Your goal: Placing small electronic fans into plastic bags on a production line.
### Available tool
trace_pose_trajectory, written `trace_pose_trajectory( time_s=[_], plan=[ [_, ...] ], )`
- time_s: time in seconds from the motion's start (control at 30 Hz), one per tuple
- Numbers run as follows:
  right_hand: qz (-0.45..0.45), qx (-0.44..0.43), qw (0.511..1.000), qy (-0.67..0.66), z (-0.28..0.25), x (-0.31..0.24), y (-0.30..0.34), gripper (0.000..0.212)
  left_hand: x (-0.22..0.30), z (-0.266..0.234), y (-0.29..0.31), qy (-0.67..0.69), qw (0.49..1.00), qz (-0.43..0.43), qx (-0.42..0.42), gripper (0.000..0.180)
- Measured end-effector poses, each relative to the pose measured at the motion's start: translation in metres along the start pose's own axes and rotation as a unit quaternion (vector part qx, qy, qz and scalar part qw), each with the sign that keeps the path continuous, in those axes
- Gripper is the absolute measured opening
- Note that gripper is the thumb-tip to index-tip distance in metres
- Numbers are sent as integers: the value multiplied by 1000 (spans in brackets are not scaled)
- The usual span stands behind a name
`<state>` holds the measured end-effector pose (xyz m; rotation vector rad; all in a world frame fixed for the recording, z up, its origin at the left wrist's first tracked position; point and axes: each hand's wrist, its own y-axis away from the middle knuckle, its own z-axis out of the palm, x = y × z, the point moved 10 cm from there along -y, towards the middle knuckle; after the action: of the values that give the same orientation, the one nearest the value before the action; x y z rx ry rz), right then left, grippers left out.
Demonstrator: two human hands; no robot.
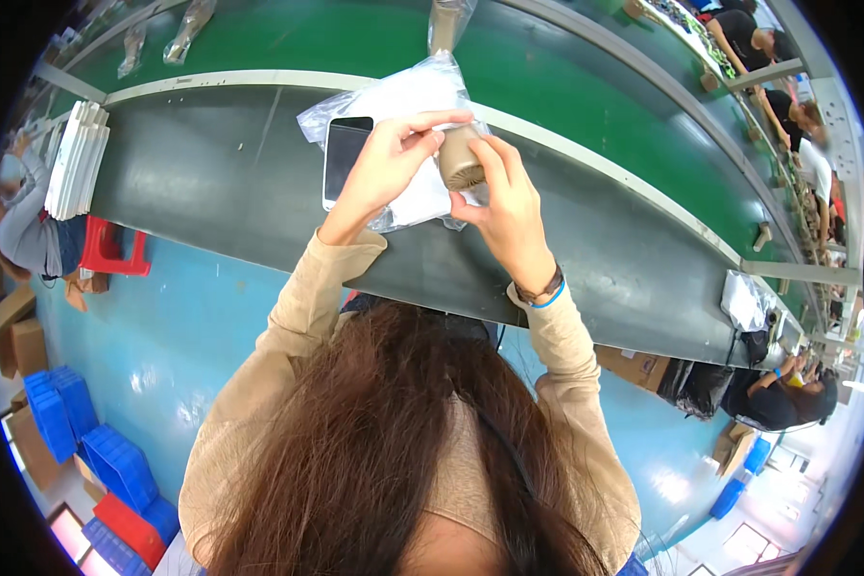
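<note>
Above the dark worktop (230, 144), both hands are at a tan cylinder (462, 161) with a slotted grille at its near end. My right hand (512, 206) grips its right side, with the fingers on top and the thumb below. The thumb and index finger of my left hand (391, 160) close on its upper left side, the index reaching across the far end. Clear plastic bags (415, 93) lie under and behind the cylinder. Close to my left hand rests a phone-like slab (340, 163) with a dark screen and white frame, partly hidden by that hand.
A green conveyor belt (586, 96) runs beyond the worktop's pale rail, carrying bagged tan items (445, 27). White stacked trays (77, 158) stand at the left end. A red stool (112, 248) and blue crates (120, 466) are on the floor. Other people work at both sides.
</note>
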<state>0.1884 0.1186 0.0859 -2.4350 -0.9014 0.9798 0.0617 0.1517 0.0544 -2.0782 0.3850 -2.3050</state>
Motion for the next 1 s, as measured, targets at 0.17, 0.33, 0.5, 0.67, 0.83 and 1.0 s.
trace_pose_trajectory(
  time_s=[0.17, 0.33, 0.5, 0.67, 0.83, 1.0],
  plan=[
    [18, -126, 988, -85, 20, 16, -32, 59, 11, 0, -13, -53, 997, 56, -24, 33],
    [-44, -266, 961, 66, 32, 51, -48, 51, 2, -27, -19, -239, 971, 23, 17, 35],
    [-71, -362, 923, -112, 28, 47, -57, 25, 10, -31, -14, -272, 956, 52, 98, 33],
    [9, -158, 898, -410, 3, 52, -67, 6, 12, -9, -33, -80, 995, 50, 45, 34],
    [123, 31, 904, -407, -12, 91, -60, 12, 32, -19, -58, 61, 984, 126, 107, 42],
    [163, 215, 958, -97, -62, 198, -84, 15, -13, -2, -15, -231, 970, 33, 65, 23]
  ],
)
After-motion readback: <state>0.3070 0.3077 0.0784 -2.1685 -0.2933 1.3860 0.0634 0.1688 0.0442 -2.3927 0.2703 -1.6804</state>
